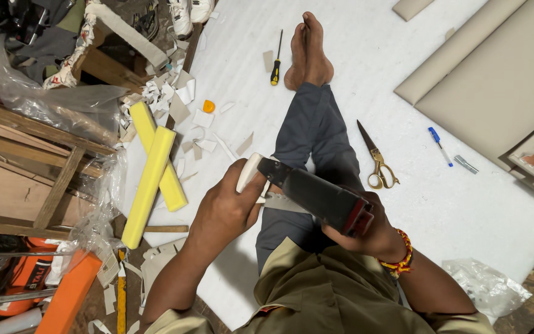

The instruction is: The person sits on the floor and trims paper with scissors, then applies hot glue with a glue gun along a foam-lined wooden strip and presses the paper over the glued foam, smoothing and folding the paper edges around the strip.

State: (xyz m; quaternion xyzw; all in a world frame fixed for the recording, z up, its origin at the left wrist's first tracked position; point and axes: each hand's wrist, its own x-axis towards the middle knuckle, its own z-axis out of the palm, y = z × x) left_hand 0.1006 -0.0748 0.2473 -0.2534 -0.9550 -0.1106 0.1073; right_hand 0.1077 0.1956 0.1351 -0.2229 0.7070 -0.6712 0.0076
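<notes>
— Starting at the far left, what lies out beyond the left hand?

— Two yellow foam strips (153, 170), crossed over each other, well to the left of the left hand (224, 210), among scattered paper scraps (183, 102). Further left stands a wooden frame (38, 161) draped with clear plastic.

— And the left hand itself?

— Closed around a small white piece (248, 172), thumb side up, holding it against the nose of the black staple gun (316, 196).

— Who holds the gun?

— The right hand (375, 235) grips its rear end, fingers wrapped round the handle, a red and yellow thread band (401, 258) on the wrist. The gun slants between the two hands, above the person's lap.

— What sits past the hands?

— Ahead of them the legs stretch out on a white sheet (477, 204), bare feet crossed. Just left of the feet lies a screwdriver (275, 60) with a black and yellow handle.

— To the right?

— Gold-handled scissors (375, 161) near the right hand, then a blue pen (440, 146) further right, then beige padded panels (495, 74). A crumpled plastic bag (486, 286) lies right of the right forearm.
</notes>
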